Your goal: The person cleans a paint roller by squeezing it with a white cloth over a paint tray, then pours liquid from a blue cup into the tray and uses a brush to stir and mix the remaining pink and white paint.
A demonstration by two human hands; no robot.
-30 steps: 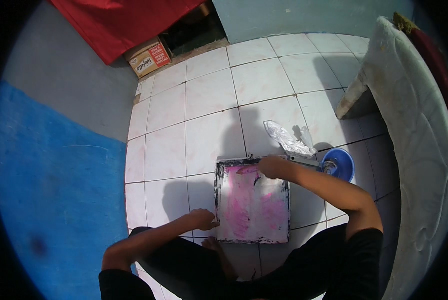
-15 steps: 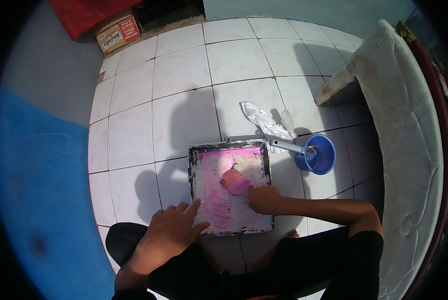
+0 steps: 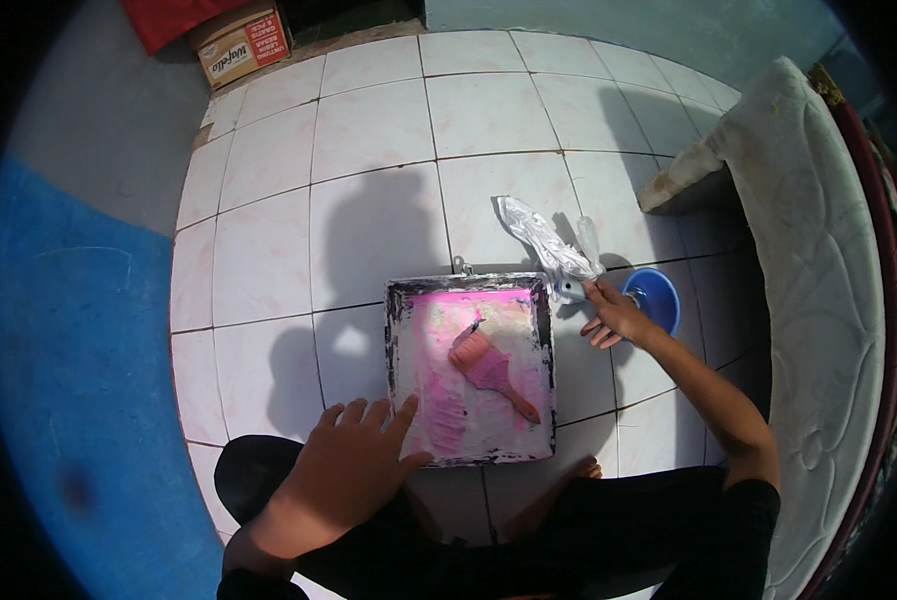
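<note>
White glossy floor tiles [image 3: 259, 270], grouted dark. On them, square tray [image 3: 499, 283], pink-smeared, rim chipped black. Smooth round blue bucket [image 3: 669, 303] beside. Left hand [image 3: 354, 455] spread, empty, at near-left rim. Flat paintbrush [image 3: 491, 371], wooden-handled, just dropped aslant in tray; brushing looks paused. Right hand [image 3: 621, 316] has shifted to pale tool handle [image 3: 569, 289]; can't tell if gripped.

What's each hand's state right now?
Left hand: open, fingers spread, at the tray's left edge.
Right hand: at the pale handle; whether gripping it can't be told.
</note>
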